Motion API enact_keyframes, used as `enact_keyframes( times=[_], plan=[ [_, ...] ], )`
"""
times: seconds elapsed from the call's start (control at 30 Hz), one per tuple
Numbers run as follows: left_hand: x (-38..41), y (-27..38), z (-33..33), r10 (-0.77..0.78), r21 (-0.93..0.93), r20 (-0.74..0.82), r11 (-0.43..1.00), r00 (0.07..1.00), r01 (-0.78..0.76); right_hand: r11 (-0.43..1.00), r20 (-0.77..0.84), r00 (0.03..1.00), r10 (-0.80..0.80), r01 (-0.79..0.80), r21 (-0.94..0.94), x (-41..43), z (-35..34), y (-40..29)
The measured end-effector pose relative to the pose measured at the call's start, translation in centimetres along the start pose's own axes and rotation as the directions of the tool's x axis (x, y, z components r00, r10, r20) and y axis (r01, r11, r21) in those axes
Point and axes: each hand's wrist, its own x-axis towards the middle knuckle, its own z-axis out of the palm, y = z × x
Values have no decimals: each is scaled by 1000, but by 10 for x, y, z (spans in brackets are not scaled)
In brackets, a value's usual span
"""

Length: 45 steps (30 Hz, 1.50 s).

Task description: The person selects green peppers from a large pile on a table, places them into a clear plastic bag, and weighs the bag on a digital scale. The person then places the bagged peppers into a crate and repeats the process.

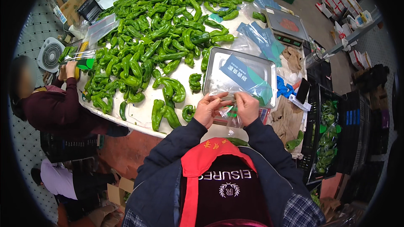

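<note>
My left hand (208, 109) and my right hand (247, 107) are close together at the near edge of a metal tray (274, 78). Between them is the mouth of a clear plastic bag with a blue and green printed panel (242, 73). The right fingers pinch the film; the left fingers are at the bag's edge, partly spread. The rest of the bag lies flat across the tray. Under the tray, a scale with a red edge (264, 113) is partly hidden. Several green peppers (170, 90) lie left of the tray.
A large pepper pile (142, 37) covers much of the white table (142, 113). Printed bags (263, 39) and another scale (287, 22) are beyond the tray. A phone (303, 90) and brown cloth (285, 118) lie right. Another person (53, 110) holds a bag at left.
</note>
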Motion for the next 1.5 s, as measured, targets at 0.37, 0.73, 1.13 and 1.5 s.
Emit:
enact_keyframes(
  times=[0.37, 0.73, 1.13, 1.5],
  plan=[
    [-41, -10, -24, -580, 497, -116, 669, 806, 553, 929, -40, 946, -320, 306, -209, 3, -21, -15],
    [4, -16, 71, 174, 666, 701, -505, 691, -549, 866, 68, 908, -413, 415, -279, -30, -40, 22],
    [31, -43, 73, 243, 763, 645, -234, 724, -602, 943, 106, 978, -179, 201, -265, -81, -41, 2],
    [-23, 51, 117, 295, 544, 195, 761, 936, -353, 815, 229, 959, -169, 267, -514, -47, -22, -5]
  ],
)
